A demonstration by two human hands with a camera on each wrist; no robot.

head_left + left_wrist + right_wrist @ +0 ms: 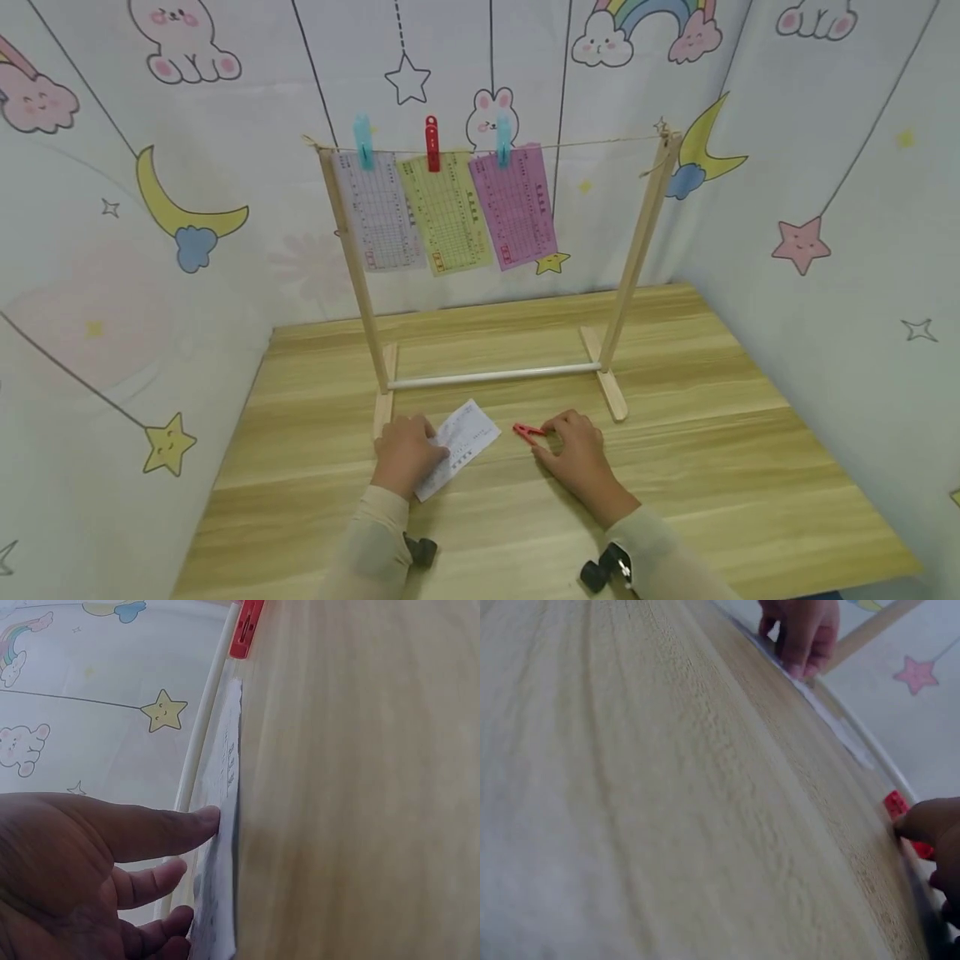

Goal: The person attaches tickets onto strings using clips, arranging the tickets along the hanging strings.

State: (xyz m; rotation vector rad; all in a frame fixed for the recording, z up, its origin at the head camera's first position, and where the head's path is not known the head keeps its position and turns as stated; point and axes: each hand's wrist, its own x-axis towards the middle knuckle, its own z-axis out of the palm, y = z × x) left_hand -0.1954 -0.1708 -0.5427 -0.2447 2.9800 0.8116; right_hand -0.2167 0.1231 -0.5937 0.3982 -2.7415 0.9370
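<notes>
A white printed paper slip lies at a slant on the table, its left part hidden by my left hand. In the left wrist view the thumb meets the slip's face, with the other fingers bent beside it. My right hand has thumb and forefinger around the handle end of a red clothespin, whose other end points toward the slip. In the right wrist view, the thumb partly covers this clothespin.
Behind both hands stands a wooden frame with a string. Two blue clothespins and a red one hold a white, a yellow and a pink slip on it. A white bar joins its feet.
</notes>
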